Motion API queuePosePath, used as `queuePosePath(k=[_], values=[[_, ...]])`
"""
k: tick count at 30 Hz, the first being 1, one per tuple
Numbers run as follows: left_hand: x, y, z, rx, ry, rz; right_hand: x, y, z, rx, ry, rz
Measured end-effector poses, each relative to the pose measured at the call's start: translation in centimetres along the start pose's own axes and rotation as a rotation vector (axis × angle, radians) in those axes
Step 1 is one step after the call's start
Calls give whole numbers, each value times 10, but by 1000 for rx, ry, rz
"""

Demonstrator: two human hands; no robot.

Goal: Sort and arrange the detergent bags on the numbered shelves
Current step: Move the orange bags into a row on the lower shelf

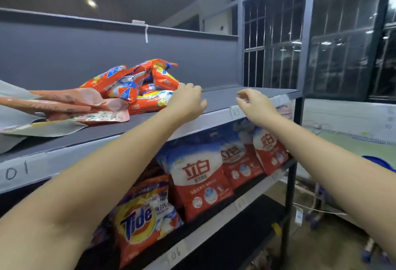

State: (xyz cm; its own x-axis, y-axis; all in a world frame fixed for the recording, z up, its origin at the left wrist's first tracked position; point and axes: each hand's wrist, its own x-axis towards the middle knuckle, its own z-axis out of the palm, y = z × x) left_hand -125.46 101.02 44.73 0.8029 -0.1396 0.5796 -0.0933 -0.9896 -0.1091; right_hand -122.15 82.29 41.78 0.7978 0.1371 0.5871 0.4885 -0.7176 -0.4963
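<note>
- Top shelf (246, 96), far left: flat pale and pink bags (64, 107) lying slack, long axis running left to right, over the label 01 (17, 171).
- Just right of those: heap of small orange detergent bags (137, 83), jumbled, no common axis, piled toward the back panel.
- Left hand (188, 100) at the heap's right edge, fingers curled loosely, touching or nearly touching the nearest bag; no firm grip visible.
- Heap lying left of both hands, so left hand clearly nearer.
- Right hand (257, 104) over the bare right stretch of shelf by label 03 (235, 112), fingers half open, holding nothing.
- Likely next: drawing bags rightward into that bare stretch.
- Lower shelf: 1 Tide bag (139, 218) at left, then 3 red and white bags (201, 182) standing upright in a row, above labels 06 (176, 254) and another too blurred to read.
</note>
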Motion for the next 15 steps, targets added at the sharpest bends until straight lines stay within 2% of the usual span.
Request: queuePosePath(k=[8, 12, 15], values=[[62, -54, -7, 156, -39, -330, 92, 10, 39, 87, -176, -19], [100, -80, 14, 70, -102, -512, 144, 11, 72, 70, -266, -19], [127, -94, 24, -125, -127, -610, 183, 13, 102, 76, -367, 18]])
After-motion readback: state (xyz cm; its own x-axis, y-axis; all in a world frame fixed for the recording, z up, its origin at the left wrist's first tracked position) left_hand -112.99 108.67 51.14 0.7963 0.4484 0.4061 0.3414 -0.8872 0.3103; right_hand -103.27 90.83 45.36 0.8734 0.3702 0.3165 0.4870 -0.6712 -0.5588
